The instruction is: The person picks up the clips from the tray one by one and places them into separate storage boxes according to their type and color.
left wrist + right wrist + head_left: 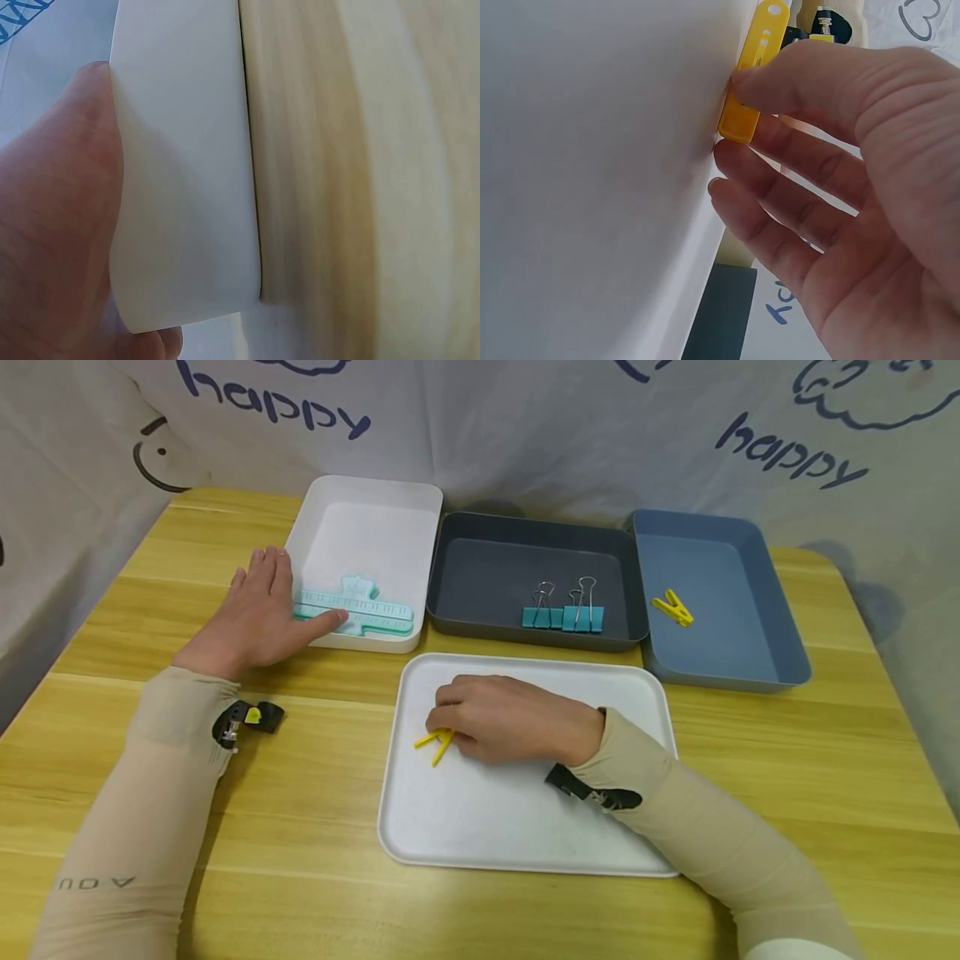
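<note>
In the head view my right hand [510, 718] is over the white flat tray [487, 827], pinching a yellow clothespin [443, 749] near the tray's left side. The right wrist view shows thumb and fingers around the clothespin [739, 120], close to the tray surface. My left hand [258, 618] rests at the near left corner of a white bin [375, 527], fingers straight along its outer side. Its thumb reaches over the rim, above mint-green ruler-marked clips [386, 617] lying inside. In the left wrist view the hand [60, 210] lies against the bin wall [187, 187].
A dark grey bin [480, 581] stands beside the white bin, holding two teal binder clips [582, 618]. To its right, a blue-grey bin [720, 647] contains another yellow clothespin [673, 608]. All stand on a wooden table [315, 827], with a printed cloth [510, 452] behind.
</note>
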Motion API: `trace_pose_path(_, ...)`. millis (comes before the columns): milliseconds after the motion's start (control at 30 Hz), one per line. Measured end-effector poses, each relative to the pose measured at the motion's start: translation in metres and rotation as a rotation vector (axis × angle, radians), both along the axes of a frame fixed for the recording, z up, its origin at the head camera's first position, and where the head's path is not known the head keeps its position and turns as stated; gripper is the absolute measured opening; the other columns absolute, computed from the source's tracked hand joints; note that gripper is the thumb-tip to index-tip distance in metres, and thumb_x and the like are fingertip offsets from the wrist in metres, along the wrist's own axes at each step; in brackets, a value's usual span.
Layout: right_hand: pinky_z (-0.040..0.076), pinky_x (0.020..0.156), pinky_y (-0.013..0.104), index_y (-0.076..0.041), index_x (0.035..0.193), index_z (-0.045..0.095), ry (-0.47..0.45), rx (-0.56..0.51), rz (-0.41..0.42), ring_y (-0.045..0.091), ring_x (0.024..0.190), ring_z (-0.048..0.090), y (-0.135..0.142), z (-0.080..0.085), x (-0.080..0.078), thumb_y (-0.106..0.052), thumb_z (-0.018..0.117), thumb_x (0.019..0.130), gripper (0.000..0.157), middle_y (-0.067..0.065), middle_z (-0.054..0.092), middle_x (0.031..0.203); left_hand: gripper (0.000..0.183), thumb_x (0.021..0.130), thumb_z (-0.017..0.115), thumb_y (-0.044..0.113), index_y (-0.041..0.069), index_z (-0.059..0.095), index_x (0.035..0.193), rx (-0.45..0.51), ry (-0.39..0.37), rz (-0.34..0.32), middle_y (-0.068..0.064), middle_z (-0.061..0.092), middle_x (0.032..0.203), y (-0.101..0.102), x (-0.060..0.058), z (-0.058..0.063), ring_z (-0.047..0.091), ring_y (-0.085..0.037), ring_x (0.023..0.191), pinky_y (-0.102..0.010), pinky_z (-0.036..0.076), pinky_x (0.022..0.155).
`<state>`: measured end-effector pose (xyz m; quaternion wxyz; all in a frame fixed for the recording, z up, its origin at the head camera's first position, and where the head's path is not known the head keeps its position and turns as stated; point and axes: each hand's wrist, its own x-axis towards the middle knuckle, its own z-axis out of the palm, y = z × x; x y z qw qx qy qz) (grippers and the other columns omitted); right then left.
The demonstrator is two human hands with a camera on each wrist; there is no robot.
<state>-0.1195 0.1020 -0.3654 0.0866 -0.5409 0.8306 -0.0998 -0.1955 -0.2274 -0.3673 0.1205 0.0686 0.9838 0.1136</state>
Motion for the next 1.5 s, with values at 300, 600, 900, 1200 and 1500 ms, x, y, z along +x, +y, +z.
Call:
trace_pose_path(300, 0.057, 0.088, 0.028, -0.018, 0.118, 0.076, 0.002, 0.035, -0.017, 0.015, 0.097, 0.063, 0.000, 0.003, 0.000, -0.010, 0.066, 0.098, 0.024, -0.002, 0.071, 0.107, 0.124, 0.094, 0.040, 0.080, -0.007, -0.020, 0.158, 0.008, 0.009, 0.002, -0.031, -0.023, 0.167, 0.000, 0.001, 0.000, -0.018, -0.050, 0.158, -0.064, -0.006, 0.131)
trace_pose_path(600, 0.058, 0.089, 0.028, -0.017, 0.117, 0.076, -0.018, 0.037, -0.015, 0.013, 0.094, 0.063, -0.001, 0.005, 0.001, -0.009, 0.066, 0.099, 0.023, -0.001, 0.070, 0.105, 0.123, 0.094, 0.041, 0.079, -0.008, -0.019, 0.159, 0.012, 0.016, -0.006, -0.033, -0.021, 0.167, -0.001, 0.000, 0.000, -0.015, -0.051, 0.158, -0.065, -0.004, 0.131)
trace_pose_path(900, 0.059, 0.088, 0.028, -0.016, 0.117, 0.076, 0.023, 0.046, 0.000, 0.012, 0.094, 0.065, 0.000, 0.005, 0.001, -0.009, 0.065, 0.099, 0.022, -0.001, 0.070, 0.106, 0.123, 0.094, 0.041, 0.079, -0.008, -0.020, 0.158, 0.011, 0.008, -0.007, -0.032, -0.023, 0.167, -0.001, 0.001, 0.000, -0.017, -0.051, 0.158, -0.064, -0.006, 0.131)
trace_pose_path(1200, 0.058, 0.087, 0.026, -0.017, 0.116, 0.076, 0.036, 0.023, 0.000, 0.011, 0.092, 0.064, 0.004, 0.008, -0.001, -0.010, 0.068, 0.098, 0.021, -0.001, 0.070, 0.105, 0.123, 0.095, 0.041, 0.078, -0.008, -0.019, 0.158, 0.013, 0.015, -0.017, -0.033, -0.022, 0.167, -0.001, 0.001, 0.000, -0.017, -0.051, 0.158, -0.065, -0.005, 0.131)
trace_pose_path(1500, 0.058, 0.086, 0.028, -0.016, 0.116, 0.075, 0.037, 0.003, -0.009, 0.012, 0.091, 0.064, 0.007, 0.012, -0.003, -0.010, 0.067, 0.098, 0.021, -0.001, 0.070, 0.104, 0.123, 0.095, 0.040, 0.078, -0.009, -0.019, 0.158, 0.017, 0.019, -0.024, -0.034, -0.022, 0.167, -0.001, 0.002, 0.000, -0.016, -0.052, 0.158, -0.065, -0.005, 0.130)
